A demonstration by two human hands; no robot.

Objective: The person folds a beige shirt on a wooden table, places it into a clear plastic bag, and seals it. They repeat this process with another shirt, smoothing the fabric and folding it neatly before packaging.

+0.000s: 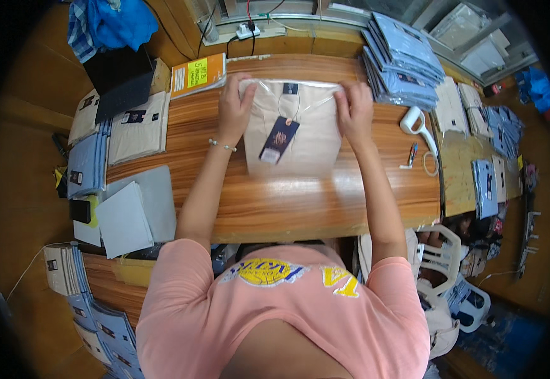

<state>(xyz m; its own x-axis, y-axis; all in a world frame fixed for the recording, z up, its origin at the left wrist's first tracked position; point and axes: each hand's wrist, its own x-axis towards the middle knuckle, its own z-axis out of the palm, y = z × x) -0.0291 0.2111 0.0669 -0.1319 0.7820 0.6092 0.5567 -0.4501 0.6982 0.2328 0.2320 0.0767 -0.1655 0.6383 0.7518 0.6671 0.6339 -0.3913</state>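
Observation:
A folded cream garment in a clear plastic bag (pixel 313 139) is held up by its two far corners, over the wooden table. My left hand (pixel 236 107) grips the left corner, thumb on top and fingers mostly hidden behind. On the opposite corner, my right hand (pixel 355 107) pinches the plastic edge the same way. A dark hang tag (pixel 279 140) on a thin cord lies tilted across the garment's front, and a small dark neck label (pixel 290 89) shows near the top edge. The near end of the garment looks slightly blurred.
Packed blue garments (pixel 401 63) form a stack at the far right. Near it lie a white handheld device (pixel 417 123) and a tape ring (pixel 430 164). An orange notebook (pixel 209 76), cream packets (pixel 137 136) and white paper sheets (pixel 125 221) occupy the left side. A white chair (pixel 448 252) stands right.

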